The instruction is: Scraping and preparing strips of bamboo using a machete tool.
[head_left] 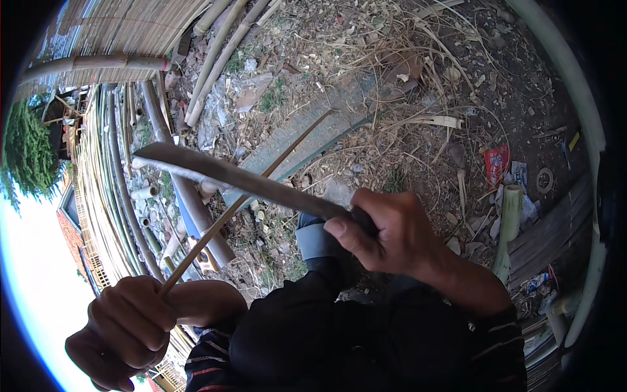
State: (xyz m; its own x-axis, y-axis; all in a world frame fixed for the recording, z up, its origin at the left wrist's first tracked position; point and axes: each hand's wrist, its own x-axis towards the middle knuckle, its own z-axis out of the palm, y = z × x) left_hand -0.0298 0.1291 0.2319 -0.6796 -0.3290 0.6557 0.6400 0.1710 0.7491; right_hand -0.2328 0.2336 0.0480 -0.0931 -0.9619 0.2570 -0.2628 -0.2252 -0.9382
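Note:
My right hand (392,232) is closed round the handle of a machete (241,179), whose long dark blade points to the upper left. At the lower left my left hand (130,326) makes a fist round one end of a thin bamboo strip (206,242). From that fist the strip slants up and away to the right. The blade crosses over the strip near its middle; whether the two touch I cannot tell. Beneath the strip's far part a greenish flat board (313,144) lies on the ground.
Bamboo poles (117,189) lie in rows at the left, under a slatted bamboo screen (124,29). A handsaw (206,255) rests beside a thick pole (189,196). Shavings and fibres (431,72) litter the ground. At right are a red wrapper (496,163) and a cut bamboo stem (511,219).

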